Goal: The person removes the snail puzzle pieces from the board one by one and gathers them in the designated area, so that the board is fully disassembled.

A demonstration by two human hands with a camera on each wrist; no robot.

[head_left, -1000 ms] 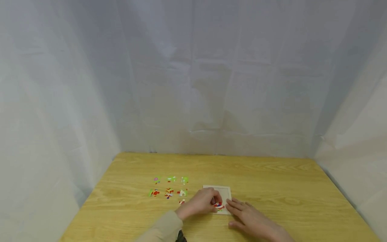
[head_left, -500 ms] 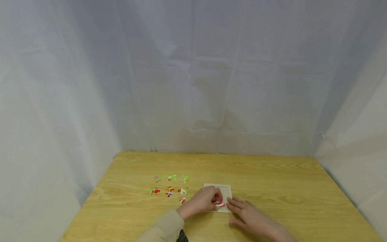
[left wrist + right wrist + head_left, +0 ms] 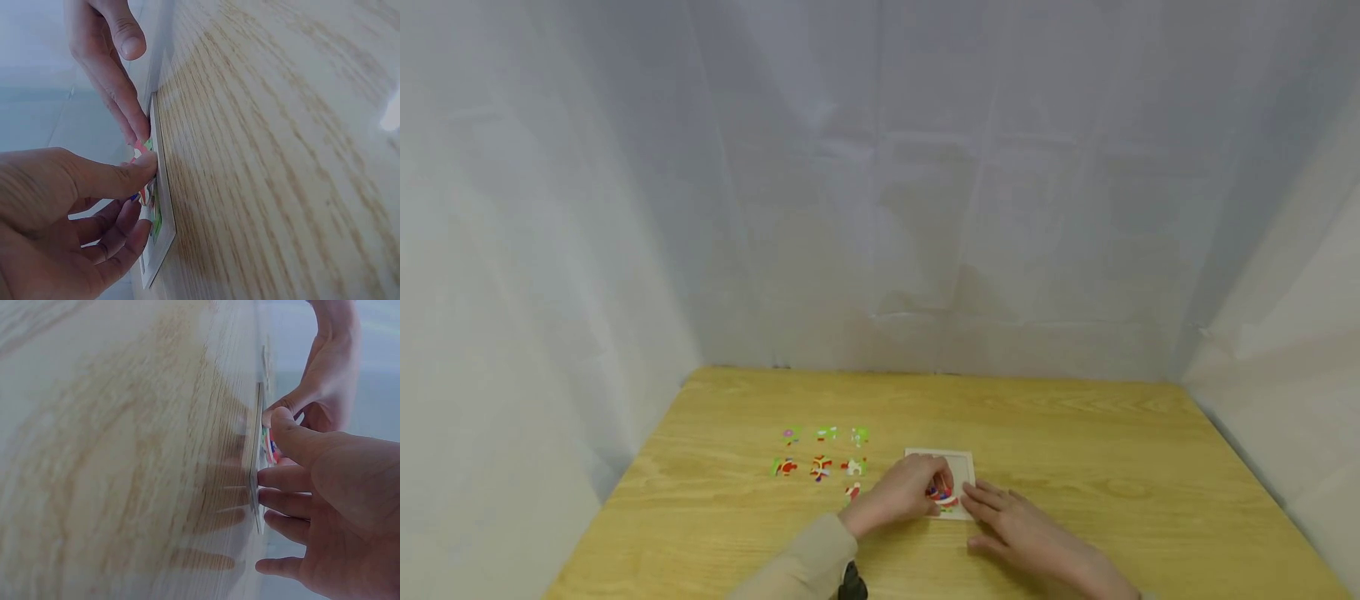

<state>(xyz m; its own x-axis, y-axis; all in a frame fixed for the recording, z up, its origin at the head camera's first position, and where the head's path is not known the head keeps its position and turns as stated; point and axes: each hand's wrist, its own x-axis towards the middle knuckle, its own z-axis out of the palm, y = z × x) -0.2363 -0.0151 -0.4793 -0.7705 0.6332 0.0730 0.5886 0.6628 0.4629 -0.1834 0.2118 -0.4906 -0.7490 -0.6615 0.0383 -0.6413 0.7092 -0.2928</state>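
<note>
My left hand (image 3: pixel 906 490) is over the left part of a shallow square puzzle tray (image 3: pixel 968 461), pinching a colourful jigsaw piece (image 3: pixel 143 193) between thumb and curled fingers. The fingers largely hide that piece. Under and beside it, red, white and green puzzle parts (image 3: pixel 951 502) lie at the near side of the tray. My right hand (image 3: pixel 1018 533) has its fingers extended, and the fingertips (image 3: pixel 265 499) touch the tray's right edge. In the left wrist view the tray frame (image 3: pixel 165 240) lies flat on the table.
Left of the tray, several loose jigsaw pieces (image 3: pixel 821 468) lie in rough rows on the wooden table (image 3: pixel 1090 433). One red-and-white piece (image 3: pixel 853 492) is close to my left wrist. Pale sheeting (image 3: pixel 925 208) encloses the back and sides.
The table and hands sit slightly higher in the head view than before. My left fingers have shifted a little over the tray, showing more red and blue beneath. The right hand keeps its place at the edge.
</note>
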